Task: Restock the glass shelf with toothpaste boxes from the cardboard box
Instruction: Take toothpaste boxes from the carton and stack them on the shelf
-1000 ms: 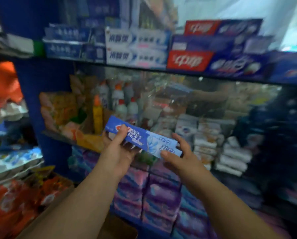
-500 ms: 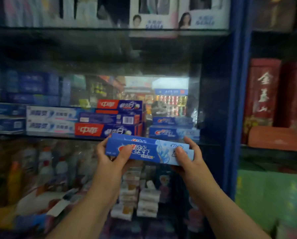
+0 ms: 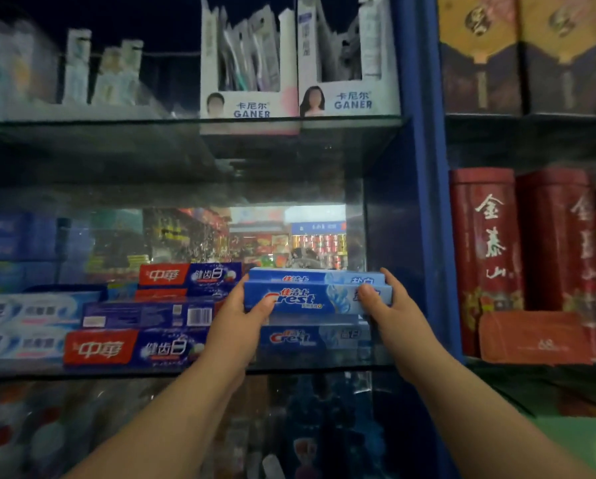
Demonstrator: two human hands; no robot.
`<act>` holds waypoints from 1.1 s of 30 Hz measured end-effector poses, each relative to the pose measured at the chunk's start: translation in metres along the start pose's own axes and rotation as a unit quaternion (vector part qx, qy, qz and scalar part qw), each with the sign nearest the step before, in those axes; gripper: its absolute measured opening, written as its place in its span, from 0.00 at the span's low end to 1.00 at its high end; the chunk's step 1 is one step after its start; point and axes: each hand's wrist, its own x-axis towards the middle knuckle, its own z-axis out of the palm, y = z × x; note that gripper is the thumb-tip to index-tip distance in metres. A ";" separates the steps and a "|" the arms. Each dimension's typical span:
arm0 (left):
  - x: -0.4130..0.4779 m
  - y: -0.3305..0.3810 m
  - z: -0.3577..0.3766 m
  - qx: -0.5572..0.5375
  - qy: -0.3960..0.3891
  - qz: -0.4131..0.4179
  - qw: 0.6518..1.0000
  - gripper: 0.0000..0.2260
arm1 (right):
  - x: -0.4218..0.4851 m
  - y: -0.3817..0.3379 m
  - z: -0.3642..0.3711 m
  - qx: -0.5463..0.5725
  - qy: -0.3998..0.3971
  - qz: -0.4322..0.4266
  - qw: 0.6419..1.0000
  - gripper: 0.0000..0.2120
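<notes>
Left hand and right hand, fingers curled, grip one toothpaste box by its ends over the Crest stack on the glass shelf.

Dim, bluish light overall. Brightest patch: lit shop scene mid-frame, possibly a reflection in glass. Crest box print sharp. Far-left packs and lower goods smeared. Blue upright bows slightly.

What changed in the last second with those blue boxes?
The held Crest boxes rose and moved forward, from the lower shelves to the Crest stack on the glass shelf. The left hand and right hand still grip their ends; nothing was released.
</notes>
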 end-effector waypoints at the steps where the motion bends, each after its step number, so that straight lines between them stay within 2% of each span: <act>1: 0.015 -0.003 0.002 -0.002 -0.004 -0.010 1.000 0.17 | 0.011 0.001 0.003 -0.008 0.007 0.006 1.000 0.11; 3: 0.042 -0.010 0.008 0.012 -0.017 -0.035 0.999 0.15 | 0.034 0.012 0.010 -0.018 0.026 0.022 0.999 0.06; 6: 0.069 -0.023 0.016 0.034 -0.033 -0.061 0.997 0.13 | 0.060 0.029 0.020 -0.060 0.054 0.044 0.996 0.10; 8: 0.081 -0.032 0.019 0.030 -0.029 -0.080 0.996 0.15 | 0.071 0.035 0.026 -0.075 0.053 0.054 0.994 0.19; 10: 0.086 -0.038 0.017 0.039 -0.032 -0.110 0.993 0.16 | 0.081 0.046 0.027 -0.102 0.031 0.085 0.991 0.27; 12: 0.088 -0.044 0.016 0.036 -0.047 -0.160 0.985 0.17 | 0.087 0.056 0.025 -0.137 -0.013 0.131 0.982 0.31; 14: 0.089 -0.046 0.016 0.045 -0.067 -0.201 0.976 0.26 | 0.090 0.066 0.021 -0.133 -0.053 0.172 0.975 0.28; 15: 0.090 -0.047 0.016 0.043 -0.065 -0.218 0.973 0.26 | 0.092 0.069 0.019 -0.122 -0.061 0.178 0.975 0.25; 18: 0.091 -0.052 0.016 -0.025 -0.004 -0.270 0.963 0.06 | 0.095 0.071 0.018 -0.053 -0.050 0.200 0.977 0.21; 19: 0.091 -0.053 0.016 -0.049 0.010 -0.278 0.959 0.04 | 0.095 0.071 0.017 -0.037 -0.049 0.206 0.977 0.23; 25: 0.093 -0.056 0.020 -0.120 0.043 -0.285 0.950 0.11 | 0.100 0.071 0.017 0.008 -0.047 0.238 0.970 0.29; 27: 0.092 -0.058 0.020 -0.112 0.047 -0.284 0.951 0.10 | 0.100 0.072 0.017 0.004 -0.043 0.236 0.971 0.36; 30: 0.090 -0.058 0.020 -0.099 0.043 -0.279 0.954 0.09 | 0.100 0.074 0.016 -0.005 -0.039 0.226 0.973 0.53; 31: 0.089 -0.058 0.021 -0.094 0.042 -0.278 0.955 0.08 | 0.102 0.078 0.015 -0.001 -0.041 0.226 0.973 0.55; 33: 0.089 -0.058 0.020 -0.080 0.041 -0.279 0.956 0.07 | 0.099 0.075 0.016 0.005 -0.046 0.225 0.973 0.50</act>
